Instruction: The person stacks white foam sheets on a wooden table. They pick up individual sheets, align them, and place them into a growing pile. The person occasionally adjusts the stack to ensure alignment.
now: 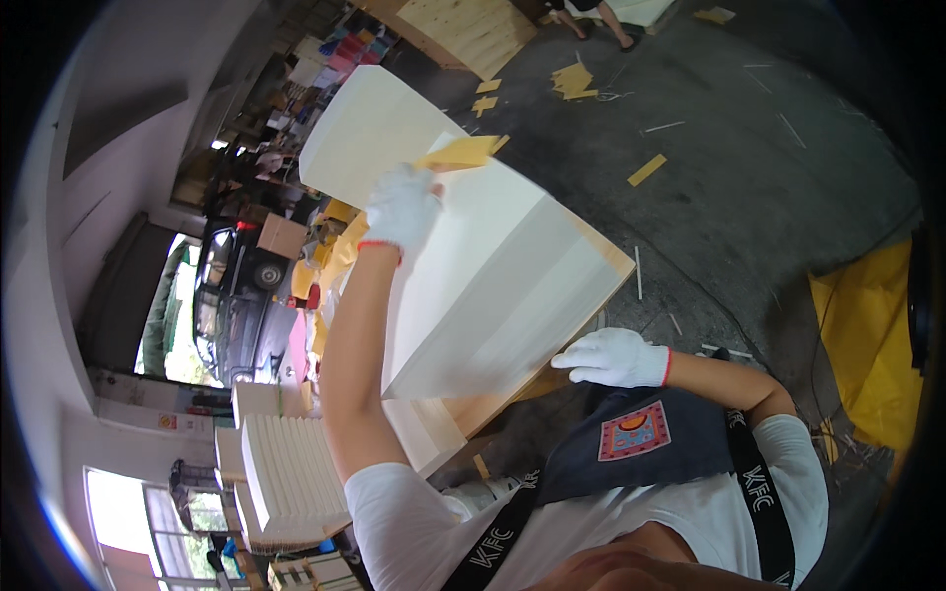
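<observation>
My left hand point(402, 209), in a white glove with a red cuff, reaches over a tall stack of white paper sheets point(463, 246). Its fingers close at the near end of a bent yellow sheet point(461, 154), which sticks out past them over the stack's far end. Part of that grip is hidden by the glove. Beside the stack's near right corner, my right hand point(616, 358), gloved alike, hovers with its fingers stretched to the left. Nothing shows in it. The stack rests on a wooden board point(613, 258).
Another white stack point(370, 128) stands behind. More white stacks point(291, 473) are at the lower left. Yellow scraps point(572, 81) and white strips point(639, 273) litter the dark floor. A yellow sheet point(867, 335) hangs at the right. Another person's legs point(606, 20) show at the top.
</observation>
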### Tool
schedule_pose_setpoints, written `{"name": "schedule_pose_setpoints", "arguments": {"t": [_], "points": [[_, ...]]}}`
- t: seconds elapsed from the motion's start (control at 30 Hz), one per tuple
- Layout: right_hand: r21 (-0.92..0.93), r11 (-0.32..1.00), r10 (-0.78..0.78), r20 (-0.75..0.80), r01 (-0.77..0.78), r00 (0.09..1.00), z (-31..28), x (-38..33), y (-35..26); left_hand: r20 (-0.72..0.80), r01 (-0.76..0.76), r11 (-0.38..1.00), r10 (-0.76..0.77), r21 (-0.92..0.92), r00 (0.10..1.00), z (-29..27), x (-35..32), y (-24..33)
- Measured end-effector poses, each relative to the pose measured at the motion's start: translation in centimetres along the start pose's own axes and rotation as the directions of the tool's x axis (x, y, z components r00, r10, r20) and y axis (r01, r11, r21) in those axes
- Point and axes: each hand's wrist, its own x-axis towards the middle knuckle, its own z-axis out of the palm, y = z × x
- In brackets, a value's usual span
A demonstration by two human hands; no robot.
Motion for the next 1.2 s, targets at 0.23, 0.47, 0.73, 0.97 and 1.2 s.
{"name": "schedule_pose_setpoints", "arguments": {"t": [0.23, 0.47, 0.73, 0.97, 1.2], "points": [[-0.006, 0.999, -0.046, -0.103, 0.046, 0.994, -6.5, -3.8, 3.0, -0.017, 0.29, 0.895, -0.315, -0.339, 0.949, -2.1, 2.7, 1.2], [0.127, 0.992, 0.034, -0.098, -0.022, 0.995, -8.2, -4.4, 5.8, 0.108, 0.227, 0.877, -0.2, -0.424, 0.974, -9.2, -4.7, 13.3], [0.247, 0.967, 0.001, -0.225, 0.056, 0.974, -7.1, -3.5, 8.0, 0.033, 0.224, 0.879, -0.232, -0.421, 0.972, -7.3, -5.9, 12.6], [0.245, 0.966, -0.02, -0.225, 0.077, 0.974, -6.3, -3.4, 8.3, 0.033, 0.221, 0.849, -0.235, -0.48, 0.972, -7.0, -6.1, 12.2], [0.268, 0.963, 0.007, -0.144, 0.032, 0.989, -7.2, -3.3, 8.0, 0.016, 0.216, 0.876, -0.232, -0.431, 0.973, -7.3, -6.0, 13.3]]}}
